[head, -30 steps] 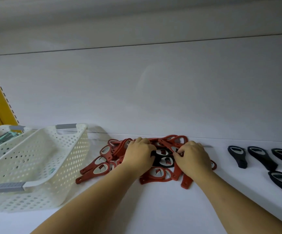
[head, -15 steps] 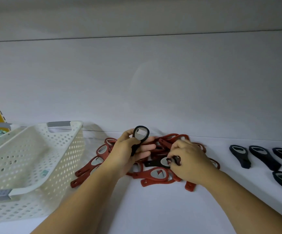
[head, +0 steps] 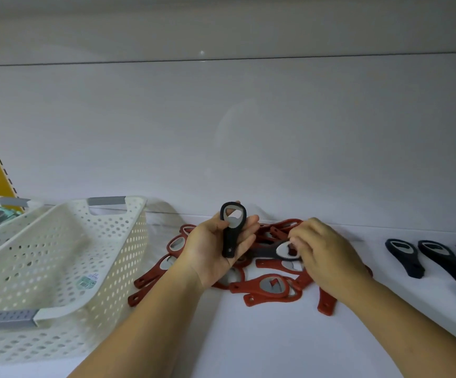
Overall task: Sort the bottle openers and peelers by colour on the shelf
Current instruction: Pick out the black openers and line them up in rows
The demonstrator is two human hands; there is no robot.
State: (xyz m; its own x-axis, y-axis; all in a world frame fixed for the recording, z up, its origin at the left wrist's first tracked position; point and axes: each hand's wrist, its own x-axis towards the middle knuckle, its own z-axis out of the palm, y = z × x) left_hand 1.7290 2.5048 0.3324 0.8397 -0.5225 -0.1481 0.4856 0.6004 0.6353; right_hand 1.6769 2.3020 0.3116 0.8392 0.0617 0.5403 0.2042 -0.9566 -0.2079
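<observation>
left hand (head: pixel 207 255): fingers curled round black opener (head: pixel 231 233), ring end up | right hand (head: pixel 327 257): fingers pinching second black opener (head: pixel 265 251) over red pile (head: pixel 270 290) on shelf (head: pixel 248 345)

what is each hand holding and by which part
Left hand holds a black bottle opener by its handle, head up. Right hand pinches a second black opener at its head end.

Shelf (head: pixel 248 339) lies open between red pile (head: pixel 273 287) and black openers (head: pixel 404 257); basket (head: pixel 65 257) blocks left.

Matt black opener (head: pixel 231 236) (bare metal insert), perforated plastic basket (head: pixel 65 249), smooth white shelf (head: pixel 248 336)
</observation>
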